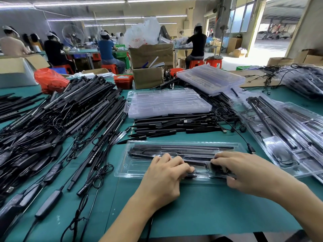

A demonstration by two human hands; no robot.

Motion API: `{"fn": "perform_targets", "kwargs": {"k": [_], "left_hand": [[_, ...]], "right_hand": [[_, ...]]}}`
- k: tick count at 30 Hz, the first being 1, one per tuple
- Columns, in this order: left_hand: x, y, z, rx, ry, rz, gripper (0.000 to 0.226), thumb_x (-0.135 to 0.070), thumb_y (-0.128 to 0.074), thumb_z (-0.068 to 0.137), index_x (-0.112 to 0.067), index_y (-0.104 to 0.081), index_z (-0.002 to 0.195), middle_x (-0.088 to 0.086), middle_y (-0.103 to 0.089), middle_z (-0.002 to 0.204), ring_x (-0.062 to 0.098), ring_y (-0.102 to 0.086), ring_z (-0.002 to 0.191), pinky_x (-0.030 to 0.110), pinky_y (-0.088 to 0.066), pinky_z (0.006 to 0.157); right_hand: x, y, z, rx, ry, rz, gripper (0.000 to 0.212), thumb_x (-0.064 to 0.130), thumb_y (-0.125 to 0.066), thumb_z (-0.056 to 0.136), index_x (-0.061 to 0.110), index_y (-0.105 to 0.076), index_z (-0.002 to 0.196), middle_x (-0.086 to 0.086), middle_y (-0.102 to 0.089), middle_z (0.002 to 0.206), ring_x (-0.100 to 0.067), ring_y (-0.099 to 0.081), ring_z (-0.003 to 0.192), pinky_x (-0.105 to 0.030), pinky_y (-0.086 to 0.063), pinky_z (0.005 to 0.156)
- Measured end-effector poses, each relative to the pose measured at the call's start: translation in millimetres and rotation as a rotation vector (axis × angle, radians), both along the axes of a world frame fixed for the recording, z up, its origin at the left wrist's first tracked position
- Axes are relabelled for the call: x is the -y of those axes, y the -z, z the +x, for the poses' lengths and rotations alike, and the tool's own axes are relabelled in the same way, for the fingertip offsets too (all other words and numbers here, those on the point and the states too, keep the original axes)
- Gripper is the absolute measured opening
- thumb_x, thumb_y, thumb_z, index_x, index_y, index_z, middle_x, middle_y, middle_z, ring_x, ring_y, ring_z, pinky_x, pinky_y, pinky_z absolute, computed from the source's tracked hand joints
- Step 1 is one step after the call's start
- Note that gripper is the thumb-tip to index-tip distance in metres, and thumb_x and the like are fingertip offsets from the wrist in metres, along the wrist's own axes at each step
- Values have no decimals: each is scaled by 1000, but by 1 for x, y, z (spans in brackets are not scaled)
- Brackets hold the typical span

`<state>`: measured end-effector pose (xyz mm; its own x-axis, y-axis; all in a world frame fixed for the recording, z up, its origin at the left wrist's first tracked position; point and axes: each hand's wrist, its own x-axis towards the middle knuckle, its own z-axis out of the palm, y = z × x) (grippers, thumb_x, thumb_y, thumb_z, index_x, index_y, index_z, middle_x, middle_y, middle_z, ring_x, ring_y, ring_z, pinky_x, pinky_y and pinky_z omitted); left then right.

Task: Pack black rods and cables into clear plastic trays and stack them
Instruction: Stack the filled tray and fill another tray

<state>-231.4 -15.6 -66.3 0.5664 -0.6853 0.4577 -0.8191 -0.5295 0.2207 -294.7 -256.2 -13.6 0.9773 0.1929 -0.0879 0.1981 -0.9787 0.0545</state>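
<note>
Here the green table (201,206) spreads wide, a large heap of black rods and cables (57,119) covering its left side. Behind the work spot sits a stack of empty clear trays (167,102), with filled trays (279,133) lying to the right. Nearest the person lies one clear tray (139,165), rods already in its far slots. Both hands work over its near compartments: the left hand (164,179) presses curled fingers on a black piece, the right hand (244,172) pinches a bundled cable (218,169).
</note>
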Motion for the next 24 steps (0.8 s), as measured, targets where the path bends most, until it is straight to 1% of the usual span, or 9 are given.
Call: {"fn": "perform_targets", "kwargs": {"k": [4,10,12,15,17,19,21,23,24], "left_hand": [[0,1,0,-4,1,3,22,-16,-55,96,-27,-71,107,-13,-65,101,21,-51,85,36,-40,76],[1,2,1,4,3,0,22,-15,-56,94,-26,-71,105,-12,-64,99,21,-50,84,35,-39,74],[1,1,1,2,-1,-1,22,-16,-55,95,-26,-71,105,-12,-64,99,21,-51,84,36,-40,75],[0,2,1,-4,-5,0,22,-17,-53,97,-26,-71,106,-12,-64,100,21,-50,85,38,-42,76],[1,2,1,-7,-7,-1,23,-18,-51,97,-26,-71,106,-12,-64,100,21,-50,85,38,-42,77],[1,4,1,-13,-7,-11,23,-20,-50,98,-26,-71,105,-13,-64,100,19,-48,85,37,-40,78],[0,5,2,-34,-7,-24,22,-23,-51,98,-27,-72,106,-15,-64,101,17,-47,87,36,-39,80],[0,7,4,-79,0,-38,22,-23,-55,96,-27,-73,109,-16,-66,104,16,-49,91,38,-39,85],[-1,8,4,-109,5,-48,24,-23,-58,94,-28,-73,111,-16,-67,106,16,-50,93,39,-39,87]], "right_hand": [[-1,-4,3,-4,6,-3,51,33,-57,95,40,-44,144,27,-42,144,-3,-45,132,-26,-44,99],[-3,1,0,13,45,-2,44,34,-53,99,41,-42,140,25,-40,139,-3,-47,125,-22,-43,86],[-7,2,-1,11,57,-10,41,30,-52,99,37,-43,138,21,-43,135,-7,-51,121,-25,-46,87],[-12,5,-1,11,63,-39,36,18,-50,98,29,-47,132,14,-46,131,-15,-57,114,-34,-49,89],[-11,6,-2,23,57,-14,37,17,-49,99,29,-49,133,15,-46,136,-15,-57,117,-34,-48,92],[-5,8,-4,30,27,22,41,21,-47,103,32,-45,142,20,-41,148,-11,-50,130,-31,-44,101],[2,10,-6,6,6,65,47,27,-44,106,35,-36,152,25,-27,159,-5,-36,142,-25,-33,111],[9,13,-8,-26,12,130,50,30,-43,107,38,-31,154,28,-15,160,0,-24,148,-18,-22,116],[13,14,-8,-39,17,174,51,30,-46,106,41,-31,154,31,-13,158,2,-20,148,-16,-19,117]]}}
